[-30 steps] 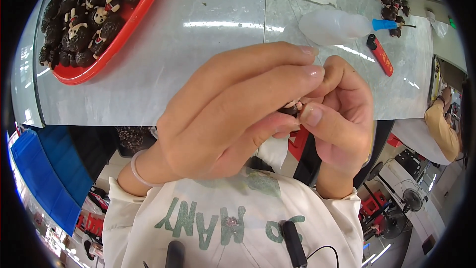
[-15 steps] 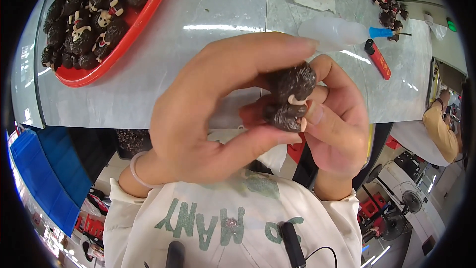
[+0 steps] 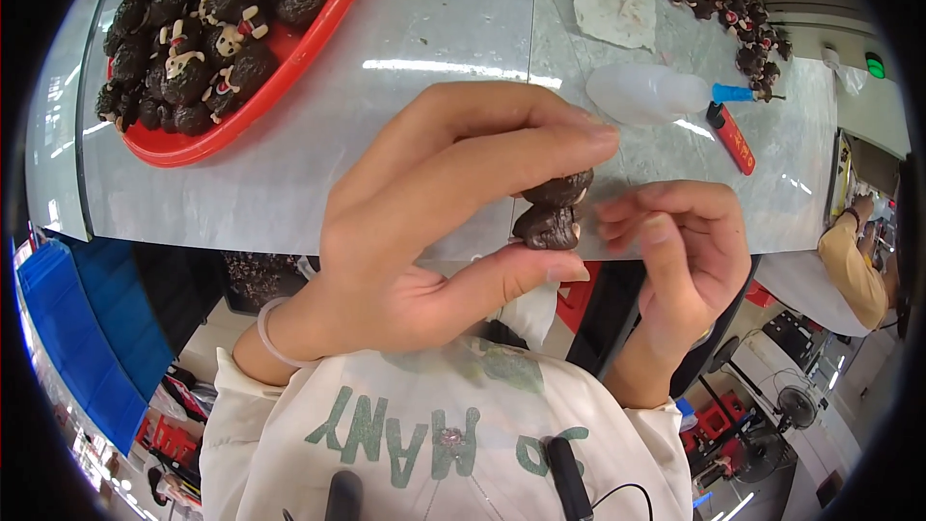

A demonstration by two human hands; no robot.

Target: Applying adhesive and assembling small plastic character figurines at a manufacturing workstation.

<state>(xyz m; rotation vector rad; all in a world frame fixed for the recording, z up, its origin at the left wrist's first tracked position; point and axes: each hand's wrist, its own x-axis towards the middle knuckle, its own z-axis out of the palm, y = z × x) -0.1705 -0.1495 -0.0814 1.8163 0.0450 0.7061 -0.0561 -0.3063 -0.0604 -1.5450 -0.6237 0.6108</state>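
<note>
A small dark brown figurine (image 3: 548, 229) with a rounded, textured head and tiny pale parts is pinched upright between the thumb and fingers of my left hand (image 3: 415, 222). Those fingers cover its top. To the right of it, a short gap away, is my right hand (image 3: 690, 251); its fingers are loosely curled, the thumb stands apart from their tips, and nothing shows in it. The fingertips there are slightly blurred.
A red tray (image 3: 289, 87) heaped with similar figurines (image 3: 183, 39) stands at the far left. Toward the far right lie a white squeeze bottle (image 3: 646, 92) with a blue nozzle, a red-and-black lighter (image 3: 733, 140), a pale crumpled sheet (image 3: 615, 2) and more figurines (image 3: 719, 0). Another person's sleeve (image 3: 854, 265) shows at right.
My right hand has let go of the figurine and moved right and slightly nearer me. My left hand keeps hold of it, its fingers now further over the top.
</note>
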